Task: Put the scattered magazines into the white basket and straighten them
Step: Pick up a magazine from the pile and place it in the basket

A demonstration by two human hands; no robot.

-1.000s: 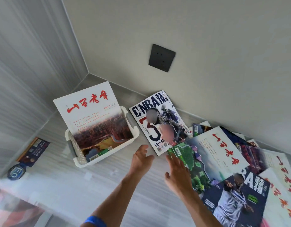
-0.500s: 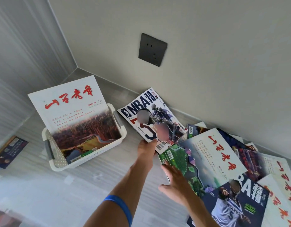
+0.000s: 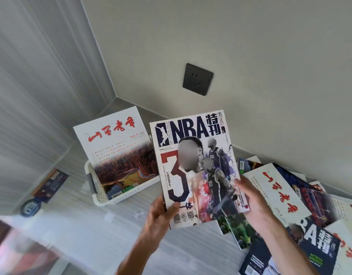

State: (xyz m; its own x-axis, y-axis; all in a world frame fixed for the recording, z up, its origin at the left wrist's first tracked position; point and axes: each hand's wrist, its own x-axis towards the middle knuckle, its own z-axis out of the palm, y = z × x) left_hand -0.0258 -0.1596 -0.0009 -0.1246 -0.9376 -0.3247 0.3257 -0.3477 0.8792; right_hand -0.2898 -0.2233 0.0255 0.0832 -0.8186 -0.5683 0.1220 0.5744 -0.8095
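NBA magazine (image 3: 193, 167) gripped at its lower corners by left hand (image 3: 158, 219) and right hand (image 3: 252, 203), above the floor beside the basket (image 3: 95, 187).

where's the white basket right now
In the head view, the white basket sits left of centre on the floor near the corner, just left of the held NBA magazine.

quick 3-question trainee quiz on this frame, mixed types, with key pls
1. True or false: the NBA magazine lies flat on the table.
2. Which hands hold it? A) left hand only B) right hand only C) both
3. Fill in: the magazine with red calligraphy stands in the white ____.

Key: 1 false, it is held up off the surface. 2 C, one hand grips each lower side. 3 basket.
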